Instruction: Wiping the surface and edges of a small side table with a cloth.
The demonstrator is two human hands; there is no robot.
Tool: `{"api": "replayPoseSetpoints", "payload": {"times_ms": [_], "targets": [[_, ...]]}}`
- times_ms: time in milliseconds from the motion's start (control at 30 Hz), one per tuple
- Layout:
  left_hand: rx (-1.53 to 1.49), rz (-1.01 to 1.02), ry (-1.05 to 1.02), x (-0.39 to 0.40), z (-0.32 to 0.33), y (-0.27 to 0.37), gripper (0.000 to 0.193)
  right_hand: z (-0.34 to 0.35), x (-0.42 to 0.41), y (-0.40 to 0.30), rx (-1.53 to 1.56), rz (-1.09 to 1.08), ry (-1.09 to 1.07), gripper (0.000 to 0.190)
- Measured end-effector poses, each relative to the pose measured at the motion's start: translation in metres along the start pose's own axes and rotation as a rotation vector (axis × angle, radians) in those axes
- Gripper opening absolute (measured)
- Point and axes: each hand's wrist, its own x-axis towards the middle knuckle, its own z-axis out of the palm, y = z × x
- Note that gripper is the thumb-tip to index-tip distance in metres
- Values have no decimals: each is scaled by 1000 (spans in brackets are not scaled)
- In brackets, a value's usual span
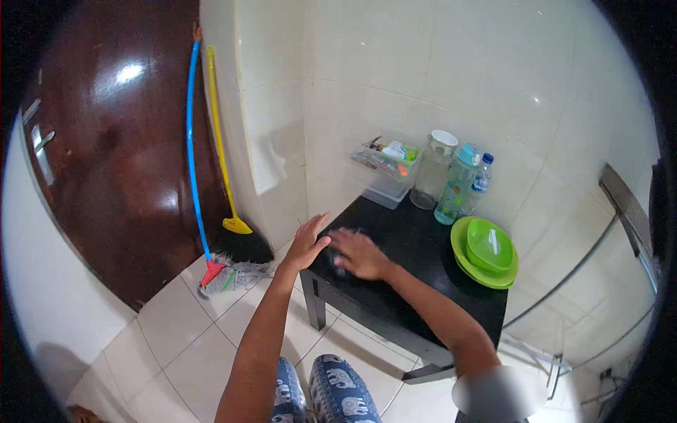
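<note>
My left hand [308, 244] is held at the near left corner of a black table [418, 275], fingers apart and nothing visible in it. Just right of it, my right hand [360, 254] is low over the tabletop, its fingers blurred. Beneath that hand lies something small and dark that is too blurred to name. Farther right on the table, a green bowl [490, 246] rests on a green plate [459, 238]. Along the back stand a clear pitcher with a white lid [432, 172], a teal-lidded bottle [456, 185] and a blue-capped plastic bottle [480, 182].
Clear plastic containers [383, 174] holding small items stand at the table's back left corner, near the tiled wall [370, 63]. A blue-handled mop [191, 132] and a yellow-handled broom [218, 132] lean by a dark wooden door [116, 158]. A metal rack [571, 275] is at the right.
</note>
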Motion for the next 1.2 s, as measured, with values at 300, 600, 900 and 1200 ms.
{"api": "replayPoseSetpoints", "payload": {"times_ms": [300,600,900,1200], "targets": [[15,80,-240,16,-4,35,98,-52,-135,6,-508,659,246,49],[-72,28,-204,17,6,15,108,33,39,-45,-377,791,190,51],[53,-40,-307,16,-4,16,99,-43,-149,-102,-618,1442,611,45],[97,-13,-340,19,-1,11,100,18,-133,-134,-972,1527,714,52]]}}
